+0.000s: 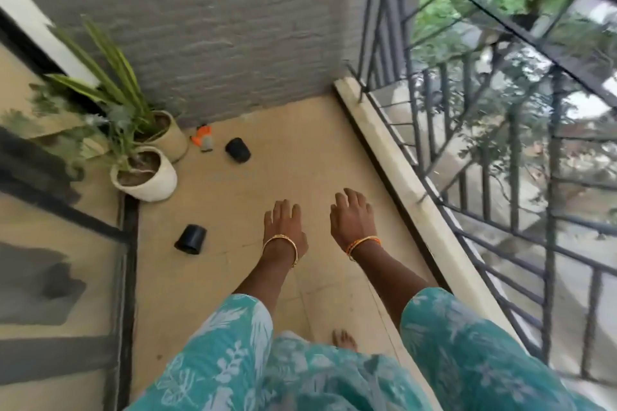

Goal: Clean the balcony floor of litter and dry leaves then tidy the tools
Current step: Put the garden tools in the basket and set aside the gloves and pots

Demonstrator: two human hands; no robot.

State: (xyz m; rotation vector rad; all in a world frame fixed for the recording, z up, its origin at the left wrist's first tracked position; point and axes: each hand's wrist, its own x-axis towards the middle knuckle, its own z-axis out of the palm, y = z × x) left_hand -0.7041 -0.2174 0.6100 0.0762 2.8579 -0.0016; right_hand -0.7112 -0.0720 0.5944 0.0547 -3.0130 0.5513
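Note:
My left hand [283, 227] and my right hand [354, 217] are stretched out side by side over the beige balcony floor [283, 160], fingers apart, holding nothing. A black plastic pot [191, 239] lies tipped on the floor to the left of my left hand. A second black pot [237, 150] lies farther off near the grey wall. Beside it lies a small orange and grey object [203, 138], too blurred to identify. No broom or dustpan is in view.
Two white planters with green plants [147, 173] [172, 135] stand in the far left corner. A glass sliding door [60, 243] runs along the left. A raised kerb [400, 177] and black metal railing [500, 160] close the right side. My bare foot [344, 339] shows below.

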